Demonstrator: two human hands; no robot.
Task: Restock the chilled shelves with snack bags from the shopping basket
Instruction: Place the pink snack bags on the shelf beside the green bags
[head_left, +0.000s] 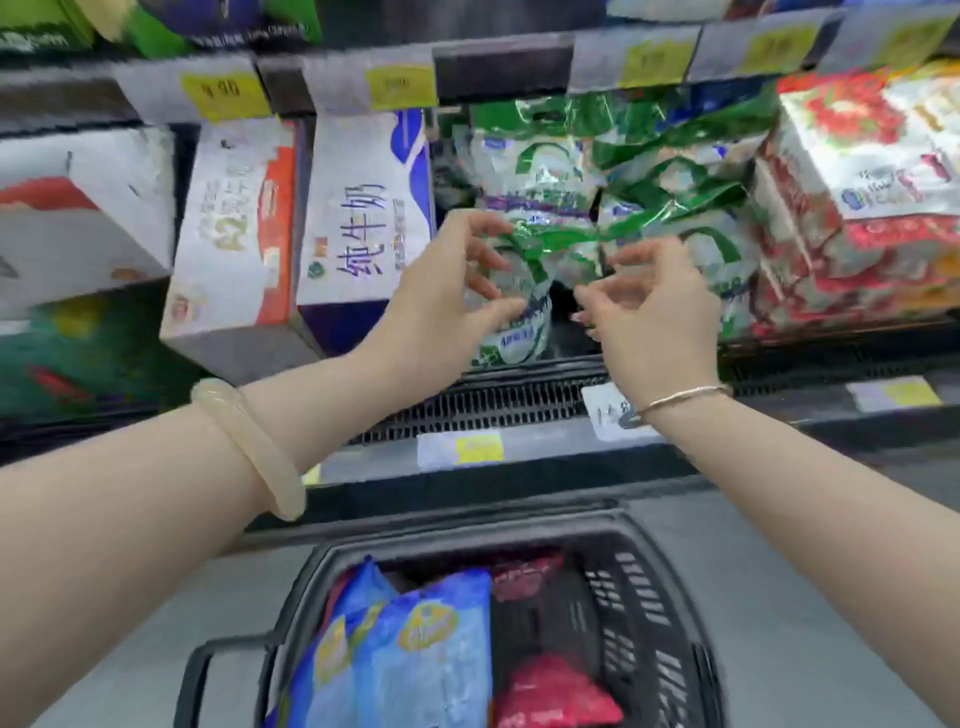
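Note:
A green and white snack bag (519, 312) stands at the front of the chilled shelf (519, 395), leaning against more bags of the same kind (649, 171) stacked behind it. My left hand (447, 306) has thumb and fingers around the bag's left side. My right hand (654, 306) hovers just right of it, fingers curled and apart, holding nothing. Below, the black shopping basket (670, 613) holds blue bags (426, 649) on its left and red bags (550, 691) in the middle.
White milk cartons (358, 208) and another tilted box (234, 228) stand left of the green bags. Red and white bags (857, 197) are piled on the right. Yellow price tags (223, 93) hang from the shelf edge above. Grey floor surrounds the basket.

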